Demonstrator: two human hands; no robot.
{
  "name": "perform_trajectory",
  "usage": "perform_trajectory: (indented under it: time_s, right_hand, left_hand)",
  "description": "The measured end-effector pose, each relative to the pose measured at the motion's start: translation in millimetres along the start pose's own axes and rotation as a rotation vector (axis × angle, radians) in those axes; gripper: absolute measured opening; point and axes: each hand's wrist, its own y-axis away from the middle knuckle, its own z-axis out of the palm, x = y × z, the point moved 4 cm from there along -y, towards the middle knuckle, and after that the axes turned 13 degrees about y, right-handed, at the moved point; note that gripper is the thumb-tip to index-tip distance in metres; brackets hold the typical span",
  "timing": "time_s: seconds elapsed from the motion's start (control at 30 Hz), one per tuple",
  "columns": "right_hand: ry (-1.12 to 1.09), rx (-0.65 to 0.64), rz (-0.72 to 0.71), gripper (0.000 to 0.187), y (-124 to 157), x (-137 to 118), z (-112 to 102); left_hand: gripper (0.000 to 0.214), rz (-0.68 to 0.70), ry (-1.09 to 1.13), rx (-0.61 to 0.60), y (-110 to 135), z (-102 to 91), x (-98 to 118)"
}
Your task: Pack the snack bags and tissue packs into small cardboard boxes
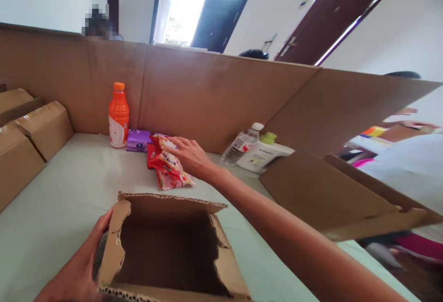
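Observation:
An open cardboard box (169,202) with torn flaps stands in front of me; its inside is dark and no contents show. My left hand (81,260) grips its left side, fingers partly hidden. Beyond the box, my right hand (190,154) reaches out with thumb and fingers closed on a red snack packet (168,163). A pink packet (173,182) lies just under it. Close behind on the left are a purple pack (138,140) and an upright orange drink bottle (118,117).
A cardboard wall (207,94) runs along the back. A clear water bottle (238,147) and a white jug with a green cap (265,154) lean there. Closed cartons (44,126) sit at left; a cardboard flap (332,191) juts out at right. Another person's hand (415,124) shows beyond it.

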Motion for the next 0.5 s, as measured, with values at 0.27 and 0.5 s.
perform_trajectory:
  time_s: [0.27,0.5]
  right_hand:
    - [0.235,-0.050,-0.097,0.016,-43.7,3.1,-1.9]
    - [-0.345,0.487,0.375,0.027,55.5,16.0,-106.4]
  left_hand:
    - [0.124,-0.039,-0.012,0.022,2.1,-2.2,-10.7]
    - [0.116,0.043,-0.019,0.014,-0.5,-0.4,-2.3]
